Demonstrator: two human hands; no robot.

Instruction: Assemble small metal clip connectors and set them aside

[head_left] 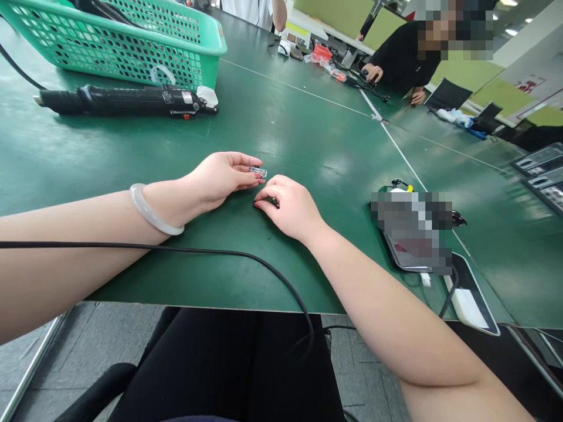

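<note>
Between the thumb and fingers of my left hand (220, 176) is a small flat piece, which looks like a little circuit board (258, 172). A pale bangle (152, 212) circles that wrist. Just to the right, my right hand (290, 206) is closed in a pinch, with thumb and forefinger together. A tiny dark, shiny bit shows inside its curled fingers, too small to name. Both hands are low over the green table (308, 140), close together but apart.
An electric screwdriver (127, 101) lies before a green plastic basket (132, 50). One black cable (220, 252) crosses in front of my left forearm. At right are a blurred-out stack (411, 234) and a white-and-black device (472, 302). A person in black (398, 55) works across the table.
</note>
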